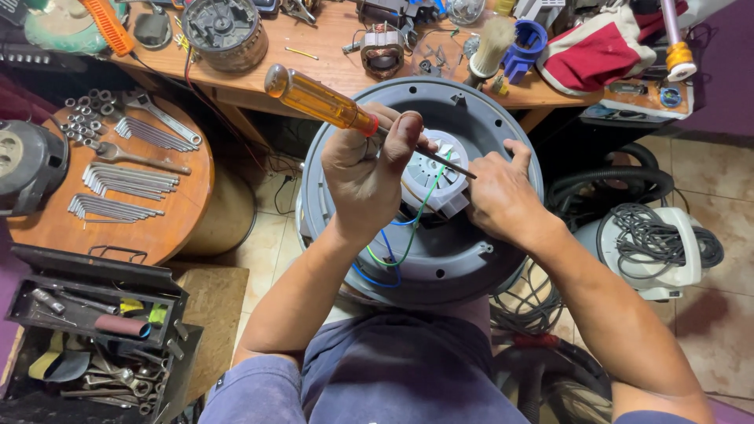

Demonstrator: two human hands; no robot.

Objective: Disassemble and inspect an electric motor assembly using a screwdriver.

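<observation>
A round grey appliance housing [471, 243] rests on my lap, with a white fan motor part [432, 177] at its centre and green and blue wires [397, 251] running out of it. My left hand [365, 169] is shut on a screwdriver [330, 102] with an amber handle; its shaft crosses the white part toward the right. My right hand [503, 196] presses on the housing beside the white part, fingers by the screwdriver tip.
A round wooden table [169, 228] at left carries rows of wrenches [126, 180] and sockets. An open toolbox [94, 338] sits at lower left. A wooden bench [330, 47] behind holds motor parts and a brush [491, 47]. A vacuum body with coiled cable [660, 243] stands right.
</observation>
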